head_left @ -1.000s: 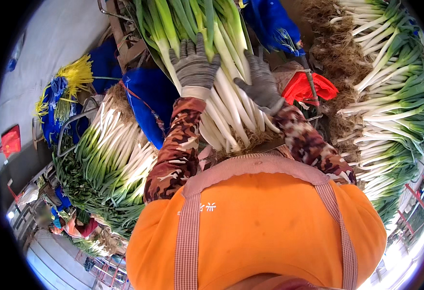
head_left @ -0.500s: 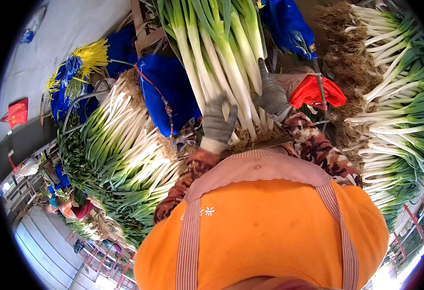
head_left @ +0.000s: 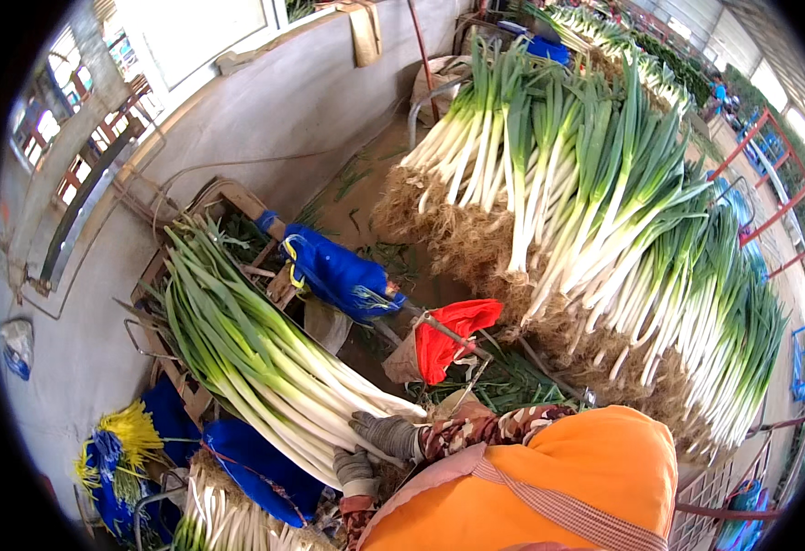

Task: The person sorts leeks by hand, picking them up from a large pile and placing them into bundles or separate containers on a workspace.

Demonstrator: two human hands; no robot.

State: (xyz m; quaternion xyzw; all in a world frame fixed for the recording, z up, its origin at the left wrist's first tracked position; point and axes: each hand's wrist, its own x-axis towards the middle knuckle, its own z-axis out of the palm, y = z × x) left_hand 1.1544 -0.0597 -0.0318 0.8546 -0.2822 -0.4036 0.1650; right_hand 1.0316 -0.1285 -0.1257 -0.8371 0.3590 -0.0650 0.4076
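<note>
A bunch of long leeks [head_left: 269,372] lies across a wooden frame in front of me, green leaves toward the far left and white stalks toward me. My right hand [head_left: 388,434], in a grey glove, is closed over white stalks near the root end, with one stalk's end showing below it. Just nearer, my left hand [head_left: 355,470], also gloved in grey, rests against the stalks with its fingers slightly apart. The gloves partly hide the roots.
A long row of leeks with brown roots [head_left: 457,230] stands at the right. Blue cloth [head_left: 338,275] and a red bag [head_left: 453,340] hang on a bar beyond my hands. Yellow ties [head_left: 127,432], another blue cloth [head_left: 260,468] and more leeks [head_left: 219,519] are at the lower left.
The view has swung to the right, bringing the right-hand leek row and wall into view. My hands have come closer together at the root end, and my right hand now lies over the stalks.
</note>
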